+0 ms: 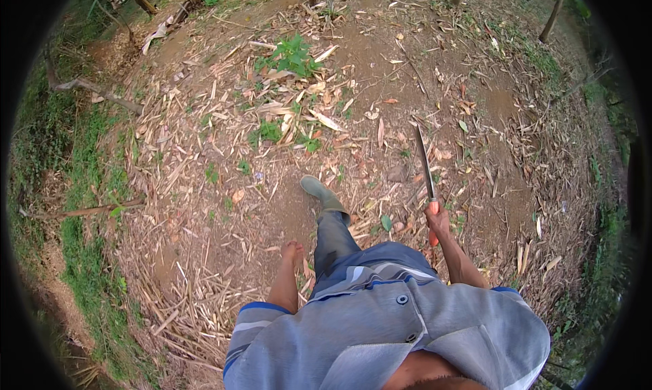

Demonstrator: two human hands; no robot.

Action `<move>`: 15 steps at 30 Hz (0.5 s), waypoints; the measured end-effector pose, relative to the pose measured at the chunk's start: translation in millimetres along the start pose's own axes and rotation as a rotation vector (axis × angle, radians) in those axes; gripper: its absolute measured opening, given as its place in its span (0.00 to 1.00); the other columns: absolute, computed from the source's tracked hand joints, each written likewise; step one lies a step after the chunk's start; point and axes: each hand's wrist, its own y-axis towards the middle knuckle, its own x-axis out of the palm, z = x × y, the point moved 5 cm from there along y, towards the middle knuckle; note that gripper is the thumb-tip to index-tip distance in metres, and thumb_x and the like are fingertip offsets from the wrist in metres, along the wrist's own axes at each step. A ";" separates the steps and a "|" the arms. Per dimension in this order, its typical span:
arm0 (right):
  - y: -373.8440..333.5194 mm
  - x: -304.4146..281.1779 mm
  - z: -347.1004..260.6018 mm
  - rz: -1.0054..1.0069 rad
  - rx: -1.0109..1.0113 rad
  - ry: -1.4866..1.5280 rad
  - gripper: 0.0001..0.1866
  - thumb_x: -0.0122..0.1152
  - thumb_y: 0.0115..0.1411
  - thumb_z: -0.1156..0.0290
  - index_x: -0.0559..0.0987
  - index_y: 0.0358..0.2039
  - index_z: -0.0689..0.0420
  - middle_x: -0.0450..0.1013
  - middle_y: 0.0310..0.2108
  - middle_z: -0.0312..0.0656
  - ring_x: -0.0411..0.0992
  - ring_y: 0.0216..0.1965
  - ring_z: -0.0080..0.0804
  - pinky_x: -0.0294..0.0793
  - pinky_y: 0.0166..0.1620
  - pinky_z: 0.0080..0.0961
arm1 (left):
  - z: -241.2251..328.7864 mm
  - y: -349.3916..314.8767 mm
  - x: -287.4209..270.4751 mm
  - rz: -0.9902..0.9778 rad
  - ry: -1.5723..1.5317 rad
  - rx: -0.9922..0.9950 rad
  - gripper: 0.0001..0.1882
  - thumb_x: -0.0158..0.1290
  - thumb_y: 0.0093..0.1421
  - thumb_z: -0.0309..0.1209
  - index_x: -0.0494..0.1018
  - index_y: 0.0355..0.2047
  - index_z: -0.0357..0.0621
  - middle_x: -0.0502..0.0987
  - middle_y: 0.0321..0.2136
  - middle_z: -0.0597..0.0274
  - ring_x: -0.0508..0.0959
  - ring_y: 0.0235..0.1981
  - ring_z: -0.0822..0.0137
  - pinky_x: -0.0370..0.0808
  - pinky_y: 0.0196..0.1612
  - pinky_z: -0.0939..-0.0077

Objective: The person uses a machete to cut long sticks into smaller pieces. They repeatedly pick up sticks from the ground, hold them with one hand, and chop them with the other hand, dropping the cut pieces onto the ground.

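My right hand (438, 221) grips the orange handle of a long machete (426, 166), whose dark blade points forward and up over the littered ground. My left hand (293, 251) hangs low beside my left leg with its fingers curled and nothing in it. Between the two hands my leg in dark trousers steps forward, ending in a grey-green rubber boot (324, 196) planted on the dirt.
Bare earth strewn with dry bamboo slivers and leaves (224, 138). Small green weeds (292, 56) grow ahead. Fallen branches (95, 90) lie at left by a grass strip (81, 254). Thin tree trunks (551, 20) stand at the far right.
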 end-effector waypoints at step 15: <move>155.3 149.1 -122.9 -0.082 0.600 -0.456 0.20 0.63 0.45 0.58 0.77 0.32 0.63 0.75 0.25 0.46 0.74 0.24 0.35 0.73 0.28 0.31 | 583.8 205.3 56.9 -0.166 0.050 0.275 0.17 0.43 0.61 0.39 0.65 0.47 0.45 0.75 0.34 0.58 0.76 0.35 0.66 0.74 0.36 0.67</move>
